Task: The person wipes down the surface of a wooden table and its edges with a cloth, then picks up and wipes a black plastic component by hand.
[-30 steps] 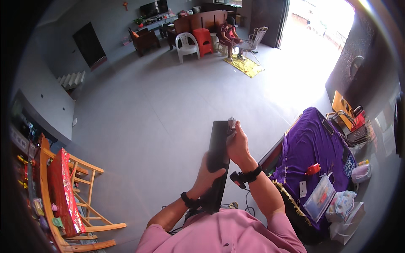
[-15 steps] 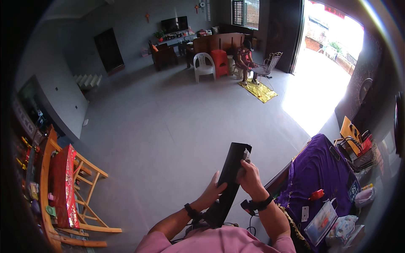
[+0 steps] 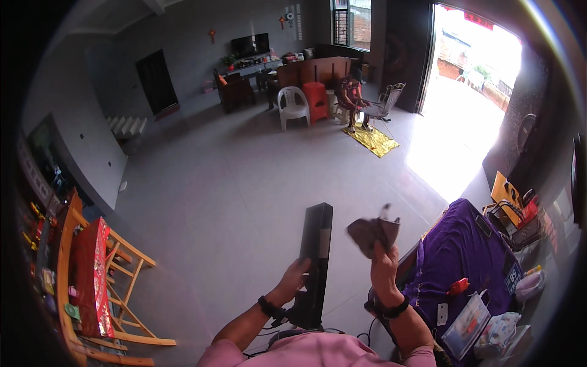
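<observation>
My left hand [image 3: 291, 284] grips a long black box-shaped object [image 3: 315, 244] by its left side, low down. The object stands tilted in front of my chest, and its exact kind I cannot make out. One narrow face, with a greyish patch, now shows on its right. Apart from it, to the right, my right hand [image 3: 384, 274] is raised and closed on a brownish-grey cloth [image 3: 369, 236]. The cloth flares out above my fingers, slightly blurred. Dark bands circle both my wrists.
At right, a purple cloth [image 3: 446, 251] covers a surface with a phone [image 3: 483, 225], a red item [image 3: 458, 286] and pouches [image 3: 471, 324]. A wooden stand [image 3: 128, 281] is at left. Farther off, a person [image 3: 350, 95] sits beside a metal chair [image 3: 385, 104] and a gold mat [image 3: 376, 142].
My right hand has lifted off the black object and moved right, with the cloth opened out in it. The object has turned more upright and shifted left in my left hand.
</observation>
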